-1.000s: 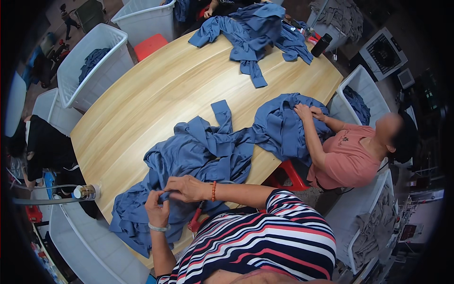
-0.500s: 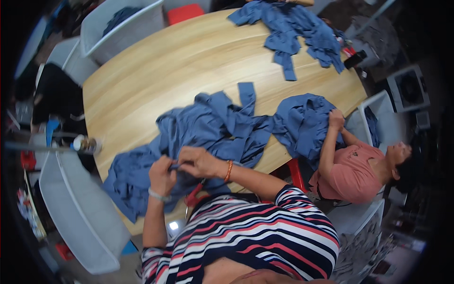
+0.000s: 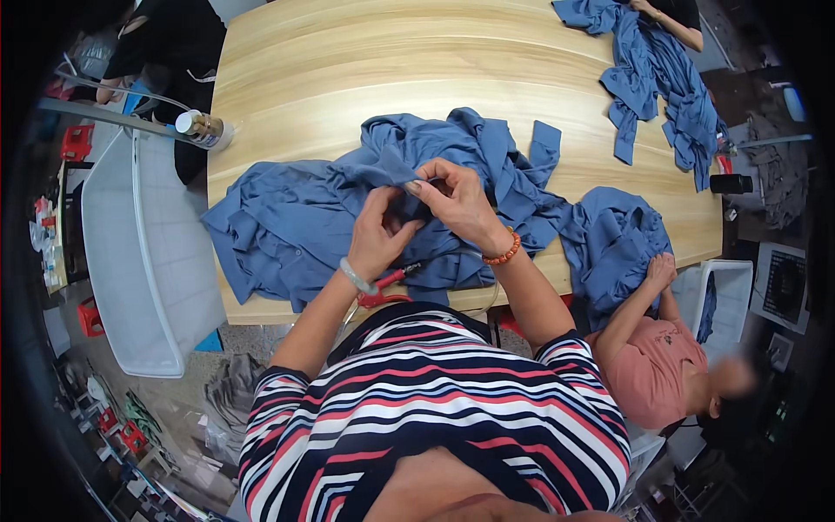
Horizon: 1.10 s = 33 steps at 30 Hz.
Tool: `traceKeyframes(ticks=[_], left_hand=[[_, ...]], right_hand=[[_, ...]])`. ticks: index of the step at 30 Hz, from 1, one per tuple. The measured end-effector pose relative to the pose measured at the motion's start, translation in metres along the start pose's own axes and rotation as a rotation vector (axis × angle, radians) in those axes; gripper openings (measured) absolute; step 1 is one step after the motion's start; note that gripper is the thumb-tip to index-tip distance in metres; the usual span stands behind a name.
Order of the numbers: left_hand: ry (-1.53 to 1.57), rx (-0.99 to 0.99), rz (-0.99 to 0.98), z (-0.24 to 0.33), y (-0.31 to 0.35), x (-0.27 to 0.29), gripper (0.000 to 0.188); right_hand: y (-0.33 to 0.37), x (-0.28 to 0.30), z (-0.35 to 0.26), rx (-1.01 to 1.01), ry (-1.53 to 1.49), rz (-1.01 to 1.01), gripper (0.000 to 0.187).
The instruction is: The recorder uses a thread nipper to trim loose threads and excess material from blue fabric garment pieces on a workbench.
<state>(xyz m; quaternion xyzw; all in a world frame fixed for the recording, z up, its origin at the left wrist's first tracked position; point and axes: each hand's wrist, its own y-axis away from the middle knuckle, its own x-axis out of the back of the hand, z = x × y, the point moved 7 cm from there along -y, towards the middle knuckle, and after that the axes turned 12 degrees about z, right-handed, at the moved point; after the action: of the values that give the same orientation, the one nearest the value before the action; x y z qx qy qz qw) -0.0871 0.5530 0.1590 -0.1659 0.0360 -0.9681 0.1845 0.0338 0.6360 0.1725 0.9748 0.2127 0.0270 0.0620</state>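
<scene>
We count three heaps of blue garments: one (image 3: pixel 348 217) spread at the near edge of the single wooden counter (image 3: pixel 348 78), one (image 3: pixel 617 244) at its right end, one (image 3: pixel 657 70) at the far right corner. Two hands of the wearer, left hand (image 3: pixel 378 239) and right hand (image 3: pixel 457 202), are on the near heap. Two further persons are in view, one in a pink top (image 3: pixel 652 370) and one (image 3: pixel 678 17) at the far corner. We count one pair of red-handled scissors (image 3: pixel 387 287), two white bins (image 3: pixel 139 261) (image 3: pixel 726 291), one spray can (image 3: pixel 202 129) and one bead bracelet (image 3: pixel 503 254).

Garment (image 3: pixel 348 217) on table (image 3: pixel 348 78) — bin (image 3: pixel 130 261) left, co-worker (image 3: pixel 661 365) right
</scene>
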Motion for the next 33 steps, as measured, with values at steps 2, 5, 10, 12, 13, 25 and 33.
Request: traceKeyframes(ticks=[2,5,10,12,13,25,33], left_hand=[[0.309,0.254,-0.111,-0.022,-0.002,-0.017,0.038],[0.577,0.514,-0.226,-0.025,-0.002,-0.019,0.037],[0.665,0.606,-0.348,-0.023,0.001,-0.013,0.026],[0.612,0.506,-0.312,-0.006,-0.003,-0.008,0.019],[0.612,0.506,-0.314,-0.002,-0.002,-0.009,0.019],[0.571,0.307,-0.163,0.025,-0.004,-0.005,0.015],[0.513,0.378,-0.025,0.009,-0.001,-0.006,0.011]], right_hand=[[0.002,-0.003,-0.004,0.02,-0.006,-0.017,0.014],[0.003,0.004,-0.016,0.022,-0.072,0.017,0.014],[0.0,0.018,-0.028,0.074,-0.036,0.094,0.013],[0.0,0.021,-0.032,0.089,-0.012,0.111,0.012],[0.001,0.021,-0.035,0.111,-0.004,0.121,0.012],[0.011,0.013,-0.055,0.474,0.381,0.209,0.007],[0.013,0.01,-0.034,0.301,0.254,0.103,0.005]])
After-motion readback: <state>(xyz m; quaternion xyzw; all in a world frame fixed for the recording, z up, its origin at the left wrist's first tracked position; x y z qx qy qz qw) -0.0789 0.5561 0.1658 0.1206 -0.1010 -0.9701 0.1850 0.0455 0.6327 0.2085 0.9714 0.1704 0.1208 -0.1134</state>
